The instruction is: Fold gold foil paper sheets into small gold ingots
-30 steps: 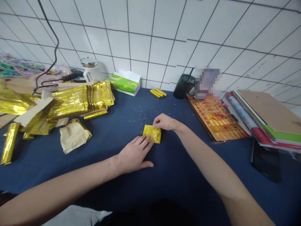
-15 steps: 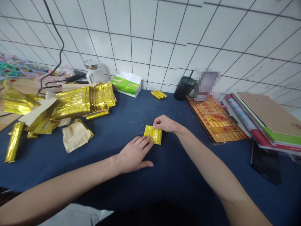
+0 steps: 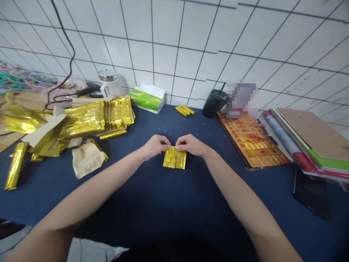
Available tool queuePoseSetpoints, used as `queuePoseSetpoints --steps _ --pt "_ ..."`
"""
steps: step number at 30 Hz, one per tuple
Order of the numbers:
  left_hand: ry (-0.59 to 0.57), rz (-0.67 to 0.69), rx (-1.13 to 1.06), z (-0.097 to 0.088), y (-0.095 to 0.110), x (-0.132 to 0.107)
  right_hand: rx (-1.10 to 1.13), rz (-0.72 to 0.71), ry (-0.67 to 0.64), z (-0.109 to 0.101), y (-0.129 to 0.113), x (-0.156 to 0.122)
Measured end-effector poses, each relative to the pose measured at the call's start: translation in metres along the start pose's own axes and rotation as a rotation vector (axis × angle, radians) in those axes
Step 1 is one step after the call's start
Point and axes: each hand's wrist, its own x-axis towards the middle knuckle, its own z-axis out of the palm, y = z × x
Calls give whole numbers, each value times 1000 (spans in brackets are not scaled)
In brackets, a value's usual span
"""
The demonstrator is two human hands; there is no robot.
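A small square of folded gold foil paper (image 3: 170, 160) lies on the dark blue tabletop, with a dark gap running up its middle from the near edge. My left hand (image 3: 158, 145) pinches its far edge on the left of that gap. Close beside it, my right hand (image 3: 188, 143) pinches the same far edge on the right. Thumbs and forefingers almost meet; the foil directly under them is hidden. Further back, several small folded gold strips (image 3: 184, 110) lie together.
On the left are a heap of gold foil paper (image 3: 92, 118), a crumpled sheet (image 3: 87, 160) and a gold roll (image 3: 16, 165). Behind stand a tissue pack (image 3: 147, 99), white mug (image 3: 111, 87) and black cup (image 3: 214, 103). To the right lie orange-gold packets (image 3: 253, 140), folders (image 3: 313, 134) and a black phone-like slab (image 3: 311, 193).
My left hand has lifted off the foil's near left side and moved up to pinch its far edge. A gap now shows down the foil's middle. The right hand stays nearly in place.
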Motion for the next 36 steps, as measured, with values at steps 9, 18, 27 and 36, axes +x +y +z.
queuePoseSetpoints --steps 9,18,27,36 --pt "134 21 -250 6 -7 2 144 -25 234 2 13 0" --pt "344 61 -362 12 -9 4 267 -33 620 26 14 7" --pt "517 114 -405 24 -15 7 333 -27 828 54 8 6" --pt "435 153 -313 26 -11 -4 285 -35 850 51 6 3"
